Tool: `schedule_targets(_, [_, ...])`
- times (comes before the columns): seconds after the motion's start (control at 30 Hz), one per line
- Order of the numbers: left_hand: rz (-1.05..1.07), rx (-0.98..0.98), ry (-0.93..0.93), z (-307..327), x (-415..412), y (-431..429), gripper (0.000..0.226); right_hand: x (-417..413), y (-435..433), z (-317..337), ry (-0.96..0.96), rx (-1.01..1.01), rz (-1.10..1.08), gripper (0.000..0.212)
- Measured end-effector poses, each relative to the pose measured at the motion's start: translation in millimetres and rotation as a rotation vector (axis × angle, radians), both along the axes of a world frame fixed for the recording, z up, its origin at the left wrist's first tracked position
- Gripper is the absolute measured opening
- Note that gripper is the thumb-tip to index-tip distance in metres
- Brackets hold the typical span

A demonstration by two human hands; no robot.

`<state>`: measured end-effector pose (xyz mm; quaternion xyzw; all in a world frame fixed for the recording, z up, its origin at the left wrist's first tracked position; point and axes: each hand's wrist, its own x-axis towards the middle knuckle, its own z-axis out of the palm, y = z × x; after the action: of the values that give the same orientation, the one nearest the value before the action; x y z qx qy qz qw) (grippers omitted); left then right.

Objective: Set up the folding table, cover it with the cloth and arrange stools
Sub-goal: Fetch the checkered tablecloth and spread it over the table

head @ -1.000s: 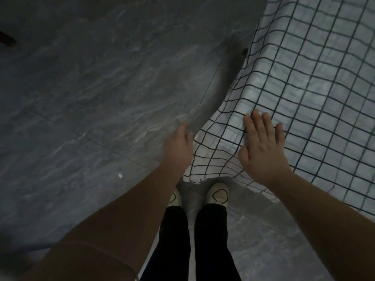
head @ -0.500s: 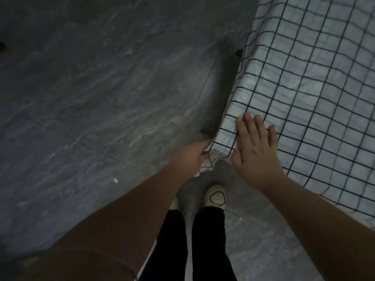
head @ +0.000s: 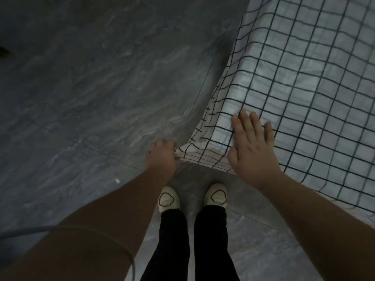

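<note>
A white cloth with a dark grid pattern [head: 304, 74] lies over the table at the right, which it hides completely. My left hand [head: 162, 157] grips the cloth's hanging corner, pulled out to the left below the table's near corner. My right hand [head: 251, 147] lies flat with straight fingers on the cloth, right at the covered corner. No stools are in view.
Grey marbled floor tiles [head: 91, 88] fill the left and top. My two feet in white shoes [head: 169, 198] stand just short of the table corner. A thin cord [head: 24, 232] runs across my left forearm at the bottom left.
My left hand has taken the cloth's corner and pulled it down and leftward, smoothing the drape over the table corner. My right hand stays flat on the cloth near that corner.
</note>
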<state>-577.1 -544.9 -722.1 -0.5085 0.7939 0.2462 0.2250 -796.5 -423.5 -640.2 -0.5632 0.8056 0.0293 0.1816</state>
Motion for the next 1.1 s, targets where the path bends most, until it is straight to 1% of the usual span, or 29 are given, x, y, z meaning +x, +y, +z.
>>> schedule_targets(0.03, [-0.036, 0.019, 0.049, -0.9, 2.0, -1.8, 0.050, 0.3, 0.0, -0.2, 0.001, 0.000, 0.001, 0.074])
schedule_targets(0.07, [-0.080, 0.024, 0.104, -2.7, 2.6, -2.9, 0.052, 0.7, 0.1, -0.4, 0.001, -0.001, 0.000, 0.074])
schedule_targets(0.1, [-0.103, 0.022, 0.143, -4.5, 2.1, -3.5, 0.047, 1.4, 0.1, -0.7, 0.002, -0.003, -0.004, 0.074])
schedule_targets(0.13, [-0.081, 0.026, 0.151, -6.1, 0.5, -4.1, 0.039, 1.6, 0.1, -0.9, 0.004, -0.007, -0.009, 0.074])
schedule_targets(0.2, [0.032, 0.034, 0.124, -10.8, -1.3, -3.5, 0.028, 2.1, 0.3, -1.7, 0.003, -0.018, -0.011, 0.074])
schedule_targets(0.27, [0.110, 0.022, 0.093, -16.9, -0.9, -1.0, 0.021, 2.3, 0.9, -2.5, 0.001, -0.035, -0.011, 0.074])
schedule_targets(0.37, [0.130, 0.002, 0.090, -32.1, 1.1, 3.8, 0.016, 2.5, 1.6, -4.1, 0.010, -0.041, -0.013, 0.074])
schedule_targets(0.43, [0.133, 0.036, 0.073, -41.3, 2.9, 5.9, 0.016, 2.9, 1.5, -4.6, 0.015, -0.049, -0.019, 0.073])
schedule_targets(0.47, [0.180, 0.072, 0.066, -44.5, 5.0, 5.9, 0.018, 3.1, 1.5, -4.7, 0.013, -0.051, -0.019, 0.073])
schedule_targets(0.5, [0.260, 0.120, 0.086, -46.8, 7.8, 6.2, 0.025, 3.0, 1.6, -4.8, 0.010, -0.054, -0.019, 0.073])
schedule_targets(0.53, [0.341, 0.174, 0.123, -47.6, 11.6, 5.9, 0.038, 2.5, 1.0, -4.9, 0.006, -0.053, -0.017, 0.073])
schedule_targets(0.57, [0.376, 0.226, 0.165, -47.0, 15.6, 5.4, 0.056, 2.5, 0.6, -5.0, 0.003, -0.051, -0.011, 0.073])
schedule_targets(0.63, [0.332, 0.287, 0.224, -38.3, 20.8, 3.6, 0.089, 2.3, 0.8, -4.2, 0.000, -0.042, 0.000, 0.073])
schedule_targets(0.7, [0.281, 0.287, 0.277, -18.0, 18.1, -0.6, 0.103, 1.4, 0.6, -3.5, -0.004, -0.021, 0.002, 0.074])
schedule_targets(0.77, [0.189, 0.293, 0.365, 9.9, 7.8, -4.0, 0.107, 0.2, 0.0, -2.3, -0.014, 0.004, 0.005, 0.074])
schedule_targets(0.83, [0.045, 0.289, 0.522, 36.6, -7.6, -2.6, 0.101, -0.7, -1.2, -0.5, -0.020, 0.018, 0.007, 0.075])
schedule_targets(0.9, [-0.017, 0.287, 0.663, 55.8, -26.8, 3.0, 0.083, -1.5, -1.9, 1.1, -0.028, 0.026, 0.013, 0.074])
schedule_targets(0.93, [-0.022, 0.263, 0.690, 62.1, -36.1, 5.8, 0.072, -2.2, -2.1, 2.0, -0.035, 0.033, 0.016, 0.074])
schedule_targets(0.97, [-0.018, 0.227, 0.693, 65.5, -44.9, 7.8, 0.063, -2.9, -2.1, 2.0, -0.041, 0.036, 0.017, 0.074])
schedule_targets(1.0, [-0.024, 0.179, 0.657, 67.3, -52.7, 10.3, 0.055, -3.7, -2.3, 2.6, -0.048, 0.039, 0.016, 0.074])
schedule_targets(1.1, [-0.019, 0.133, 0.444, 58.9, -64.5, 16.7, 0.032, -3.1, -2.5, 3.5, -0.070, 0.041, 0.009, 0.074])
